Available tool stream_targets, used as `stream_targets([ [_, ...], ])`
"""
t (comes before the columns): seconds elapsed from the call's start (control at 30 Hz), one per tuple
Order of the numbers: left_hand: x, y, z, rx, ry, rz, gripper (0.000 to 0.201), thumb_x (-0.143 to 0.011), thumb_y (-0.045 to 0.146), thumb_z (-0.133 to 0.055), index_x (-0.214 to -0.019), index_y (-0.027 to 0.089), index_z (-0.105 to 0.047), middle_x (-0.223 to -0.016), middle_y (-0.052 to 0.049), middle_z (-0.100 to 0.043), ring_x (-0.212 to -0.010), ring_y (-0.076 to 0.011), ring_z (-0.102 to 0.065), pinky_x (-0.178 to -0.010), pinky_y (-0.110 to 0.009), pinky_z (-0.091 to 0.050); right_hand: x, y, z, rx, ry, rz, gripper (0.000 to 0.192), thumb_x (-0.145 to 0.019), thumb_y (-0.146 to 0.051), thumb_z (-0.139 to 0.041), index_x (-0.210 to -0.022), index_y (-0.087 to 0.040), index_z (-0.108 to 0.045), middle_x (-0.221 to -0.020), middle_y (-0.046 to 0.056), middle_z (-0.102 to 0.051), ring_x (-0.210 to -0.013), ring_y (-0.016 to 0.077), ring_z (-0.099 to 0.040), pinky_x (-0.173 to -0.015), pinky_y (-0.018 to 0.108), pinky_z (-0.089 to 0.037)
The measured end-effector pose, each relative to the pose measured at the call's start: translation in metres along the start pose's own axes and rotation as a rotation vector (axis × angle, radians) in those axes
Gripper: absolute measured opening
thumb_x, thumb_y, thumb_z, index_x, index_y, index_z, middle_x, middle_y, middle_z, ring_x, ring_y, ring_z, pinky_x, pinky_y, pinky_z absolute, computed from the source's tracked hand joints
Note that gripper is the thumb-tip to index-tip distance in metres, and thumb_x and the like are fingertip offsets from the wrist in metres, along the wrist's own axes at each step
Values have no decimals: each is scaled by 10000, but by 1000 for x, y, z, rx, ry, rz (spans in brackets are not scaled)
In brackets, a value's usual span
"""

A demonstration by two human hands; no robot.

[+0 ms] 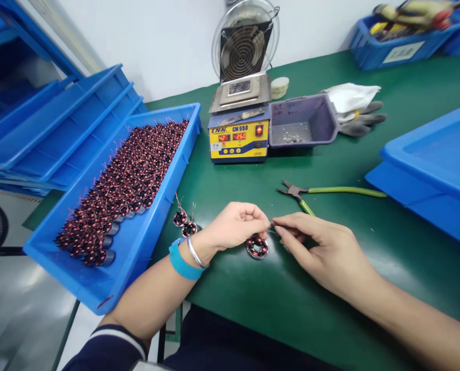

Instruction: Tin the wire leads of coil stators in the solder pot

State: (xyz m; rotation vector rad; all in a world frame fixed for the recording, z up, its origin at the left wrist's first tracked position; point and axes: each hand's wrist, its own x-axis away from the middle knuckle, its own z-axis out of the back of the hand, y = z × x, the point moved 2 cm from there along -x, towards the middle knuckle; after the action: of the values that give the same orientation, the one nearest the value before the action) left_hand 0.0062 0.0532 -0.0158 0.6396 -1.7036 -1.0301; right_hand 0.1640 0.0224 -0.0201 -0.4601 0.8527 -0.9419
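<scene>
1 left hand and 1 right hand show. The desk carries 3 wound rings: 1 by the hands, 2 beside the 1 filled blue tray, which holds many more (packed too tightly to count). Also there: 1 pair of cutters, 1 yellow-fronted unit with 2 red readouts, 1 purple bin. Worn: 1 silver bangle, 1 turquoise band.

The counter is plain green; along its left edge a blue tray carries black coils wound in red; toward its front edge a silver-rimmed coil shows red windings; near its far edge the heater is yellow and blue, the bin purple
</scene>
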Motion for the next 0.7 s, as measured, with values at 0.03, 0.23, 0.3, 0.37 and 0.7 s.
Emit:
stream_targets([
  [0.03, 0, 0, 0, 0, -4, 0, 137, -722, 40, -606, -611, 114, -576, -475, 22, -592, -396, -35, -458, -461, -166, -357, 0, 0, 1, 4, 3, -9, 150, -910, -182, -523, -891, -191, -672, -763, 33, -721, -574, 129, -644, -547, 238, -521],
  [0.23, -2, -4, 2, 13, -40, -13, 124, -709, 55, -603, -604, 115, -575, -494, 15, -593, -426, -48, -476, -494, -184, -386, -1, -3, 3, 9, -11, 7, 165, -914, -187, -513, -894, -209, -676, -795, 33, -725, -643, 144, -662, -625, 259, -542],
  [0.3, -2, -4, 2, 16, -46, -17, 115, -699, 53, -600, -604, 116, -578, -499, 15, -593, -436, -50, -482, -504, -186, -394, -2, -3, 2, -10, -20, 10, 180, -917, -190, -504, -891, -213, -681, -831, 42, -730, -690, 155, -675, -644, 268, -546],
  [0.37, -2, -5, 2, 18, -48, -22, 109, -691, 55, -596, -603, 116, -579, -497, 18, -591, -436, -47, -480, -505, -183, -398, -3, -2, 2, -11, -20, -4, 181, -915, -196, -504, -882, -211, -682, -814, 43, -724, -662, 153, -665, -623, 269, -542],
  [0.7, -1, -3, 3, -22, -73, -42, 90, -691, 72, -585, -618, 121, -568, -501, 32, -586, -452, -41, -481, -526, -179, -419, -4, 4, 4, 150, -11, 242, 126, -930, -165, -515, -932, -204, -635, -836, 47, -696, -719, 149, -665, -653, 254, -529],
])
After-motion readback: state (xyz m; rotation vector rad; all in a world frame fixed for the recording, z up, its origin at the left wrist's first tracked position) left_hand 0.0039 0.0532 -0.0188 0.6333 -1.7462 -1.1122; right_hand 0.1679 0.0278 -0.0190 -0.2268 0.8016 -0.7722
